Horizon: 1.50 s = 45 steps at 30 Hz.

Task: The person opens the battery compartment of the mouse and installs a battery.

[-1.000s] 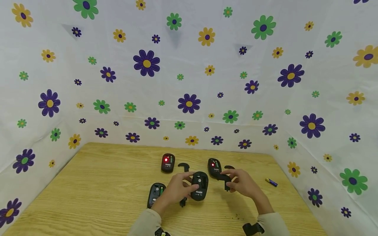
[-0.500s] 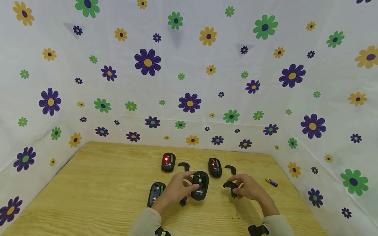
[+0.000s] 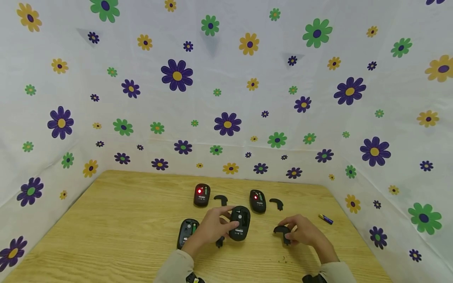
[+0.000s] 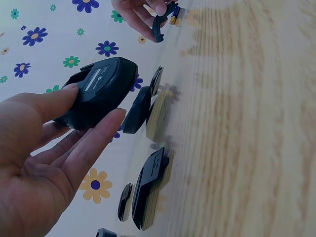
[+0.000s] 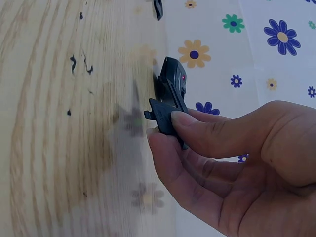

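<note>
Tilted in my left hand (image 3: 212,226) is a black computer mouse (image 3: 240,223), its underside up and its battery slot uncovered; thumb and fingers grip its left side. The slot looks dark, with no battery visible in it. To the right, just above the table, my right hand (image 3: 303,232) pinches a curved black battery cover (image 3: 282,229) between thumb and fingers. In the right wrist view the tabbed end of this cover (image 5: 162,114) sticks out past the fingertips. Hand and mouse are apart from the cover.
Upside-down mice lie at the back left (image 3: 201,200), back right (image 3: 257,204) and front left (image 3: 185,234), the rear two glowing red. Loose covers (image 3: 277,203) lie near them, one (image 3: 220,241) partly behind my left hand. A battery (image 3: 325,219) and dark crumbs (image 3: 283,260) lie rightward.
My right hand has moved right and toward me with the battery cover, away from the back right mouse, turning the cover a little. The left hand and its mouse stay nearly still.
</note>
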{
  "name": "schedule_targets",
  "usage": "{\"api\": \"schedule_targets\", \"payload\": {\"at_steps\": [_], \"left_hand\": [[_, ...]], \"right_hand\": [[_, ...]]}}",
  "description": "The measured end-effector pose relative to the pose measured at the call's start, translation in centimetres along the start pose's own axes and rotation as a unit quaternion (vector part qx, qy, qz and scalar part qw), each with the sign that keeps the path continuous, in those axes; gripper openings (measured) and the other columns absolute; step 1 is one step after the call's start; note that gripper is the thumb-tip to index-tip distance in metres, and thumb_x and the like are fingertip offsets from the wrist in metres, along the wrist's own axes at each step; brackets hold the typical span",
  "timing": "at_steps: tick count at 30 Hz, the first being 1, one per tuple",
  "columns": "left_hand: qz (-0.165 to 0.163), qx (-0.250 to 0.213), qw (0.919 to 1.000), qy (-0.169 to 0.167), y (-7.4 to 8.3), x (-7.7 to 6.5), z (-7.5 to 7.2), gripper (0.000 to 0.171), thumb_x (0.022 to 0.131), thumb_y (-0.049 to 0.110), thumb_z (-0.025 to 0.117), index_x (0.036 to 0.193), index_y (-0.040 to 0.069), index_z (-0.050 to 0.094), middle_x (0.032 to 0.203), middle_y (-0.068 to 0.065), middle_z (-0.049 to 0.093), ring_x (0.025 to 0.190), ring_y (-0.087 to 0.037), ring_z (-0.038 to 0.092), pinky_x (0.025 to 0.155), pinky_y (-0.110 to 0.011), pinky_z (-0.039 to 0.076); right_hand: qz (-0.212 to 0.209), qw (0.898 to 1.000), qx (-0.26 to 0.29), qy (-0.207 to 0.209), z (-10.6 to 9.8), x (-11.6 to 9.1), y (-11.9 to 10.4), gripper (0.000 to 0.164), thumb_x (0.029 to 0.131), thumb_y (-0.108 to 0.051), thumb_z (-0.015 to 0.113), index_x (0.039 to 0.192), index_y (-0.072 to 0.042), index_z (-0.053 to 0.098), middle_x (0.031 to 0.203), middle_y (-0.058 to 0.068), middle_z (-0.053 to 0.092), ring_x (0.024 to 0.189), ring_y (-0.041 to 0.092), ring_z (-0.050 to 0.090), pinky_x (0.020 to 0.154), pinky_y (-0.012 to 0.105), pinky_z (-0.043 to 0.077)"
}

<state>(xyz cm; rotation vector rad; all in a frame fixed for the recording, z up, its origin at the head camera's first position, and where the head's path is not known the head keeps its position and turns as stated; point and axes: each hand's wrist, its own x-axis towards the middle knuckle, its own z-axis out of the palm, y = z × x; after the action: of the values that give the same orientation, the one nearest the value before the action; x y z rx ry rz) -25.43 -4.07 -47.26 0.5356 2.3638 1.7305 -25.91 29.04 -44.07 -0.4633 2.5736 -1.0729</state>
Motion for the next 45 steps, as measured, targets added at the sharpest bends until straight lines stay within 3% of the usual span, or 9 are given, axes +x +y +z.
{"api": "schedule_targets", "payload": {"at_steps": [10,17,25,33,37,45], "left_hand": [[-0.006,-0.008,0.9999,-0.003,-0.3,0.1,0.1,0.058,0.096,0.02,0.076,0.149,0.011,0.055,0.121,-0.016,0.067,0.086,-0.017,0.073,0.063,-0.039,0.066],[-0.003,0.001,1.0,0.0,-0.2,0.2,0.2,0.057,0.095,0.019,0.076,0.148,0.011,0.056,0.12,-0.016,0.067,0.086,-0.017,0.072,0.062,-0.038,0.066],[-0.003,0.005,1.0,0.002,-0.3,0.2,0.2,0.057,0.095,0.019,0.076,0.148,0.011,0.056,0.119,-0.015,0.067,0.087,-0.017,0.072,0.062,-0.037,0.066],[-0.007,0.001,1.0,-0.002,-0.4,0.1,0.2,0.057,0.095,0.019,0.076,0.148,0.01,0.056,0.12,-0.016,0.067,0.087,-0.017,0.072,0.062,-0.037,0.066],[-0.009,-0.001,1.0,-0.003,-0.3,0.0,0.2,0.057,0.095,0.018,0.076,0.148,0.01,0.056,0.12,-0.016,0.067,0.087,-0.017,0.072,0.062,-0.037,0.066],[-0.012,0.002,0.9999,0.0,-0.5,0.2,0.2,0.057,0.095,0.019,0.076,0.148,0.01,0.056,0.121,-0.015,0.067,0.085,-0.016,0.071,0.062,-0.037,0.066]], "right_hand": [[0.07,0.997,-0.021,0.035,0.5,-0.2,0.2,0.035,0.085,0.011,0.072,0.12,0.005,0.073,0.102,0.02,0.067,0.066,0.017,0.063,0.059,0.034,0.061],[0.038,0.999,-0.012,0.012,0.2,-0.5,0.5,0.036,0.085,0.014,0.07,0.121,0.006,0.07,0.089,0.015,0.061,0.062,0.018,0.06,0.058,0.035,0.058],[0.024,0.999,-0.034,0.011,0.1,-0.4,0.9,0.032,0.085,0.013,0.072,0.115,0.003,0.072,0.088,0.013,0.064,0.062,0.018,0.062,0.057,0.033,0.057],[0.083,0.99,-0.093,0.06,1.0,0.1,0.0,0.029,0.079,0.005,0.083,0.105,-0.006,0.076,0.078,0.007,0.064,0.074,0.018,0.054,0.068,0.031,0.048],[0.1,0.988,-0.096,0.066,1.2,0.3,-0.1,0.029,0.079,0.006,0.083,0.104,-0.007,0.076,0.077,0.006,0.061,0.073,0.018,0.051,0.065,0.028,0.043],[0.092,0.988,-0.099,0.073,1.5,0.4,-0.2,0.029,0.079,0.005,0.084,0.104,-0.007,0.075,0.078,0.006,0.059,0.072,0.019,0.049,0.064,0.029,0.041]]}}
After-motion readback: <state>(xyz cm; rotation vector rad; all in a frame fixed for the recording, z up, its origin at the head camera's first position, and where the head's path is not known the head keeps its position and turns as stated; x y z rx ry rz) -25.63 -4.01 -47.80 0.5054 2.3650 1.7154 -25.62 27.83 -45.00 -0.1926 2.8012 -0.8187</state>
